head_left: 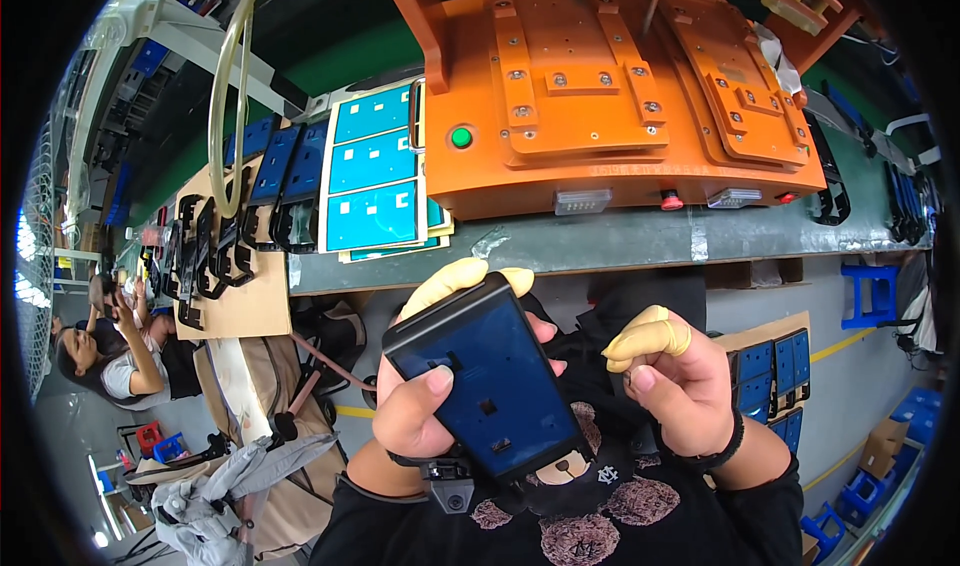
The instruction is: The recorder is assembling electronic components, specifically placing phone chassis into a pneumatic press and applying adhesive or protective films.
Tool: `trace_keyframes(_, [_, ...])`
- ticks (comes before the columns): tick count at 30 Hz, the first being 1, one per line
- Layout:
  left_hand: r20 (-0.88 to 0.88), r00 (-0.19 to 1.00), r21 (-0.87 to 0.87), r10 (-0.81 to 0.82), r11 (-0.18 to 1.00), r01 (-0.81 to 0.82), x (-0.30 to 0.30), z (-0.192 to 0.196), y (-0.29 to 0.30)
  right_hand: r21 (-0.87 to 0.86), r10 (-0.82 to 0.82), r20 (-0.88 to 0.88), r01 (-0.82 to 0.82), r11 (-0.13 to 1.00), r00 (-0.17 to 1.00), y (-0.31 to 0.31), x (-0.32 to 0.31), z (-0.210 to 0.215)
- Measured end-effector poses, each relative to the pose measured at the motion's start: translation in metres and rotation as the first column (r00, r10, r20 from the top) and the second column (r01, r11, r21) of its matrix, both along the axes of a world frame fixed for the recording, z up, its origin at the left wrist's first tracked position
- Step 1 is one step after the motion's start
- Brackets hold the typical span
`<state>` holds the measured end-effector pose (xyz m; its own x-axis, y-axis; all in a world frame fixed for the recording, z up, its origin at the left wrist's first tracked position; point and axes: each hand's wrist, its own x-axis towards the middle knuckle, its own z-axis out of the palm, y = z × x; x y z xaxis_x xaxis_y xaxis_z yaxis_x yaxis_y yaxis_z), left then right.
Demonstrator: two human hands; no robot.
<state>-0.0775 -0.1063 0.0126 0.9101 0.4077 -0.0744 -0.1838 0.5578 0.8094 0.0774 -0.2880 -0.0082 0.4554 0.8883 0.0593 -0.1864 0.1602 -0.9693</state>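
Observation:
My left hand (pixel 413 418) grips a dark blue rectangular panel with a black frame (pixel 515 361), tilted in front of my chest. The thumb presses on its face, and yellow finger cots cover some of the fingertips behind its top edge. Small dark openings show in the blue face. To the right of the panel and apart from it, my right hand (pixel 690 391) is raised with its fingers curled and thumb drawn in. It wears yellow finger cots too. Anything pinched in it is too small or hidden to make out.
Beyond my hands stands an orange fixture machine (pixel 590 171) on a green-topped bench (pixel 520 246). Sheets of teal film (pixel 372 216) lie left of it. Black frames (pixel 215 256) rest on cardboard further left. Blue panels (pixel 770 371) are stacked at right. A person (pixel 130 361) sits at far left.

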Motion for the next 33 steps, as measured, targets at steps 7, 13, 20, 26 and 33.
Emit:
trace_keyframes(7, [0.248,0.969,-0.182,0.023,0.983,0.023,-0.003,-0.022,0.0,-0.007,0.01,-0.002,-0.01,1.0,1.0,0.003,-0.002,0.001])
trace_keyframes(13, [0.161,0.977,-0.399,0.143,0.915,-0.068,0.002,-0.015,-0.006,-0.002,-0.003,0.005,0.003,1.0,1.0,0.004,-0.006,0.002])
trace_keyframes(20, [0.073,0.988,-0.465,0.135,0.881,-0.086,0.005,-0.015,-0.001,0.034,0.017,0.385,-0.032,0.999,0.923,0.009,-0.006,0.013])
trace_keyframes(26, [-0.033,0.991,-0.432,0.126,0.893,-0.128,0.013,-0.008,0.001,0.16,0.054,0.596,-0.185,0.97,0.801,0.016,-0.027,0.022])
trace_keyframes(33, [-0.106,0.986,-0.404,0.13,0.9,-0.162,0.017,-0.005,0.002,0.141,0.109,0.778,-0.342,0.929,0.618,0.023,-0.036,0.025])
